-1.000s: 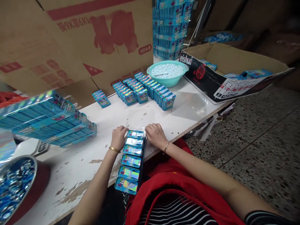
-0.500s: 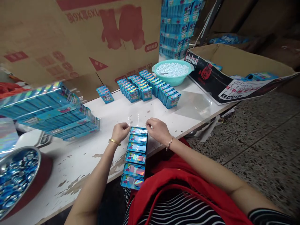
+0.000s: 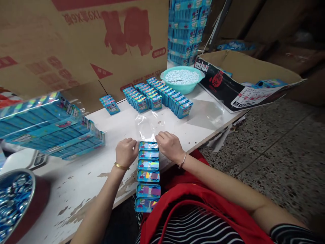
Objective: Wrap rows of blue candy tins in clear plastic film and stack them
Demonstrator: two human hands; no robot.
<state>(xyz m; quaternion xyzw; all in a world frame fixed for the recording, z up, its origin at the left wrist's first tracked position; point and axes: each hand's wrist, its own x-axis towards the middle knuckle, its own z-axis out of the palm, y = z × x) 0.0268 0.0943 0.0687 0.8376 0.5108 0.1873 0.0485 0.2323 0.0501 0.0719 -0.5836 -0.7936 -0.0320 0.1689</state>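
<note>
A row of several small blue tins (image 3: 148, 165) runs from the table toward my lap, with shiny labels facing up. At its far end a clear plastic bag (image 3: 146, 126) lies spread on the white table (image 3: 106, 125). My left hand (image 3: 127, 151) is closed in a pinch on the left edge of the bag's mouth, beside the farthest tin. On the other side, my right hand (image 3: 169, 145) has its fingers closed on the bag's right edge. The fingertips of both hands are partly hidden.
Clear-wrapped packs of tins (image 3: 50, 125) are stacked at left, above a bowl of blue metallic pieces (image 3: 38, 200). Upright blue tins (image 3: 157, 96) and a turquoise bowl of white pellets (image 3: 186, 88) stand behind. A large carton (image 3: 83, 40) walls the back; an open black box (image 3: 215, 81) sits right.
The clear bag now shows more widely spread beyond the tins. My right hand has closed further around its edge. The whole view has shifted slightly.
</note>
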